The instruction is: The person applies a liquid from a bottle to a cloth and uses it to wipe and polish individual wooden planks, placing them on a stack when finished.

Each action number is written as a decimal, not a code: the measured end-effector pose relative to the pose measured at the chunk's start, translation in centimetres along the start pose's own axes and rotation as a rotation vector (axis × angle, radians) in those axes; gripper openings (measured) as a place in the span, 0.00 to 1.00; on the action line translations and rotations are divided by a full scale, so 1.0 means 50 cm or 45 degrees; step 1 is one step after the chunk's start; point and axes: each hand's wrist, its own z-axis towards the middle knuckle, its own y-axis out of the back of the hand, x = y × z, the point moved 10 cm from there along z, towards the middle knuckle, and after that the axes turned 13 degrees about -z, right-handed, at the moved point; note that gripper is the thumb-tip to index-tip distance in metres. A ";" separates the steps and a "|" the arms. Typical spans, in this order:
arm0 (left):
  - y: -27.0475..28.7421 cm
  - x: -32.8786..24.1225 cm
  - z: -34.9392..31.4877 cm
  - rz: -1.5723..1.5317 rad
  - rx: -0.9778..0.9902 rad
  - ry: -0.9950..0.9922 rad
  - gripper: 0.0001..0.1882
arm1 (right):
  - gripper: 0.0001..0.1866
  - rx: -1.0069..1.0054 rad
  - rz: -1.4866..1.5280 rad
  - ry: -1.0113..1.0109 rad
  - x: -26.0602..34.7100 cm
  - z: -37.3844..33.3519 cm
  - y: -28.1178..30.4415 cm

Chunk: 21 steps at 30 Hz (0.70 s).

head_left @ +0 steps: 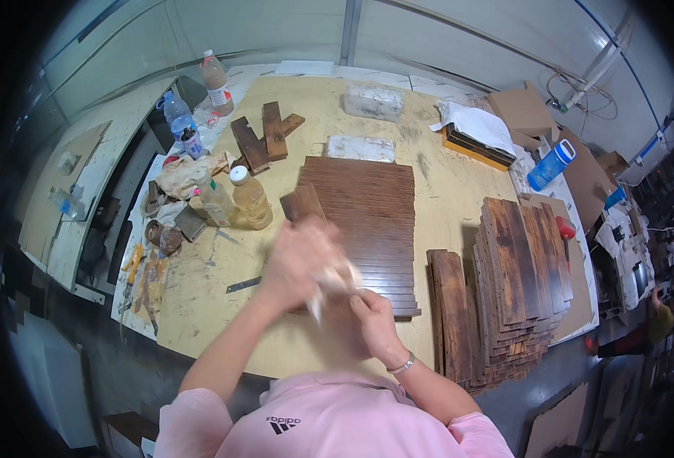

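A dark brown wooden plank (302, 201) slants from the middle of the table toward my body, its near part blurred. My left hand (302, 256), smeared by motion, is closed over the plank, with a whitish cloth (337, 282) bunched beneath and beside it. Lower and to the right, my right hand (377, 328) grips the near part of the same plank, its thumb along the edge. Behind both hands lies a stack of narrow brown planks (360, 221) set side by side, partly hidden by my left hand and the held plank.
Stacked mottled planks (508, 267) stand at right beside a shorter pile (450, 305). At left are a white-capped bottle of yellowish liquid (251, 200), rags (192, 175) and loose offcuts (257, 141). A blue bottle (552, 164) stands far right. A wrapped white block (360, 148) sits beyond the planks.
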 end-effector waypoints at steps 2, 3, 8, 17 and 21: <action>0.040 0.204 -0.067 -0.841 -0.567 1.066 0.23 | 0.13 0.092 0.081 -0.167 -0.032 -0.015 0.002; 0.077 0.247 -0.103 -0.701 -0.653 1.079 0.23 | 0.14 0.092 0.209 -0.166 -0.030 -0.021 0.003; 0.092 0.253 -0.200 -0.404 -0.591 0.916 0.23 | 0.17 0.194 0.772 -0.008 0.080 0.015 0.020; -0.011 0.054 -0.203 -0.950 -0.202 1.173 0.22 | 0.09 0.082 0.663 0.086 0.118 0.082 0.044; -0.083 0.010 -0.220 -1.664 -0.301 1.324 0.15 | 0.14 0.144 0.752 0.079 0.111 0.097 -0.033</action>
